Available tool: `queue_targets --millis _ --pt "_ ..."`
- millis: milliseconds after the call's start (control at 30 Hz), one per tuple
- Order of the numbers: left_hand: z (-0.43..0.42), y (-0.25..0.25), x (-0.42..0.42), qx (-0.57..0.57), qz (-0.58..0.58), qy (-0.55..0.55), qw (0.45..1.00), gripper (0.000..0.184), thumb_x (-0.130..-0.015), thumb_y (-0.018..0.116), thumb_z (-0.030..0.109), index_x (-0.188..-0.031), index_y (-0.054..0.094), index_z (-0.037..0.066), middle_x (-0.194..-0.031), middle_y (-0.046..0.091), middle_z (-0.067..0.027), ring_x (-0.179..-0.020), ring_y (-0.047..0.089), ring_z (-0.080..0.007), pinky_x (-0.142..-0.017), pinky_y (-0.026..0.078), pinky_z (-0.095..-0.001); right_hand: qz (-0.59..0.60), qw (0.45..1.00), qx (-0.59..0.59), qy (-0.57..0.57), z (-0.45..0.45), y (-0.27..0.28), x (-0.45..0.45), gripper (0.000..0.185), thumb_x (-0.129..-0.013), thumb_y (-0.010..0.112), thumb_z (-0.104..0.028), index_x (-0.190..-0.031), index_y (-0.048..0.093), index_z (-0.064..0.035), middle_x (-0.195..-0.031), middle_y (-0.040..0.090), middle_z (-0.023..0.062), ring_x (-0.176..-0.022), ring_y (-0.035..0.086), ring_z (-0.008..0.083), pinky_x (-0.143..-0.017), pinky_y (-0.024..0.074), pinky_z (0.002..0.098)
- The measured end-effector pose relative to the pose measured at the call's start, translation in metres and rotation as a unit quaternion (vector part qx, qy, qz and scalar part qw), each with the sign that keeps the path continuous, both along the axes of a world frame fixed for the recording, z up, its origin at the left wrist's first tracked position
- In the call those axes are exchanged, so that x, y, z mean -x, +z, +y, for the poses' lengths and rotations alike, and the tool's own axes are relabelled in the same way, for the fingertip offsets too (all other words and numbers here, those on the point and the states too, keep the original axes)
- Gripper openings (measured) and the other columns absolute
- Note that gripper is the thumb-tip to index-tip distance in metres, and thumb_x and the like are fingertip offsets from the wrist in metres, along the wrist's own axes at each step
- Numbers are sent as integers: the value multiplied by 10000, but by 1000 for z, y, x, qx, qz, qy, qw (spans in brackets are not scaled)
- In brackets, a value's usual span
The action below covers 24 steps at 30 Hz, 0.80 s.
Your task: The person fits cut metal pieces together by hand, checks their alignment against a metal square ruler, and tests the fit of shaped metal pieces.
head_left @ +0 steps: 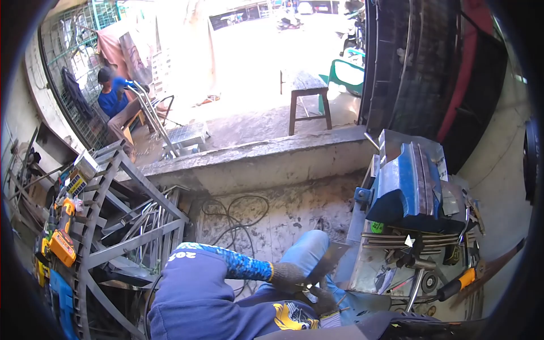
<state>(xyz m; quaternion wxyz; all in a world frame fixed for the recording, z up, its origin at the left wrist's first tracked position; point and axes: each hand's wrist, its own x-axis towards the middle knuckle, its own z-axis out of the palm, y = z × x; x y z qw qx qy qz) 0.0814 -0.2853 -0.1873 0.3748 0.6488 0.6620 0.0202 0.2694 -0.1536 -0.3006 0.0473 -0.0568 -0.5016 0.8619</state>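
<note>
the person's left hand [287,276], in a dark glove, is drawn in over the lap, curled by the near end of a dark flat piece [331,260]. the right hand [324,301] is just below it, bent inward, with a small pale bit [307,294] showing between the two. the dark flat piece slants up past the raised knee [311,243], near the left edge of the workbench [368,272]; held this close, it probably gets some steadiness from the thigh. neither hand looks spread, yet whether the fingertips pinch the piece or merely press on it cannot be told.

the blue vise [405,187] sits toward the bench's far edge, likely to leave the nearer part for tools. the orange-handled tool [458,284] lies toward the near right corner, probably so its grip is within reach. long rods [391,241] run crosswise in front of the vise, perhaps laid together to stop them scattering.

the gloves hide most fingertips and the near end of the piece; the right forearm is hard to trace, and the bench's near edge is partly covered by dark shapes. beyond the low wall [272,164], glare washes out detail around a seated co-worker [116,105].
</note>
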Motion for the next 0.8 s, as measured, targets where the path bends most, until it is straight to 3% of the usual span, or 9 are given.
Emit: queue_targets --millis 33,67,200,267,300,367,567,667,800 --pt "-9 12 0 47 0 -1 999 346 -948 624 331 -1186 700 91 -1011 738 -207 -972 705 -422 -837 558 -505 64 948 -310 -23 1 5 -1 527 -802 852 -60 -1263 604 3 -1381 544 198 -1210 605 311 -1031 517 388" --pt "-26 3 2 50 -1 -1 999 346 -948 624 331 -1186 700 91 -1011 738 -207 -972 705 -422 -837 558 -505 -59 996 51 -49 -10 -37 -5 421 -763 895 -99 -1102 688 41 -1422 514 242 -1231 606 317 -1040 512 392" --pt "-68 -83 1 -71 -17 71 995 407 -962 615 365 -1264 678 100 -1044 733 -217 -989 702 -424 -860 563 -500 -82 992 99 15 0 -15 -8 430 -744 896 -75 -1105 692 37 -1403 535 257 -1186 642 341 -1037 516 385" --pt "-83 -127 -10 -227 -21 106 968 479 -951 618 371 -1344 645 99 -1085 729 -231 -1031 704 -411 -894 565 -491 40 929 -366 -19 6 -2 -4 578 -783 879 -95 -1275 603 34 -1340 586 245 -1108 684 332 -1007 541 369" --pt "-81 -127 -6 -228 -19 104 968 479 -951 618 371 -1344 645 99 -1085 729 -231 -1031 704 -411 -894 565 -491 41 929 -367 -21 7 16 0 578 -783 879 -95 -1275 603 34 -1340 586 245 -1108 684 332 -1007 541 369" --pt "-79 -119 -10 -237 -22 110 965 473 -947 620 371 -1329 657 95 -1085 729 -230 -1037 704 -408 -897 565 -490 -119 943 312 4 3 52 3 671 -840 820 -77 -1416 485 3 -1288 621 231 -1082 700 309 -978 565 359" --pt "-74 -85 -18 -272 -7 146 951 455 -936 626 371 -1282 695 84 -1083 730 -226 -1053 705 -398 -908 563 -489 -6 936 -352 -7 12 -88 -4 704 -854 748 -20 -1480 426 -34 -1306 626 191 -1098 693 270 -942 583 346" --pt "-76 -127 -8 -13 -1 111 994 556 -954 606 357 -1463 592 133 -1370 636 -206 -1295 603 -364 -1098 473 -462 -150 958 244 -19 4 -14 5 565 -811 860 -118 -1291 604 37 -1346 607 174 -1111 686 253 -939 573 350" --pt "-79 -129 -14 -53 -1 144 988 466 -937 620 363 -1325 660 108 -1233 672 -214 -1172 646 -383 -993 510 -475 -63 997 -37 -34 3 -33 -2 465 -749 933 -170 -1081 701 59 -1388 574 177 -1120 677 254 -952 558 364"
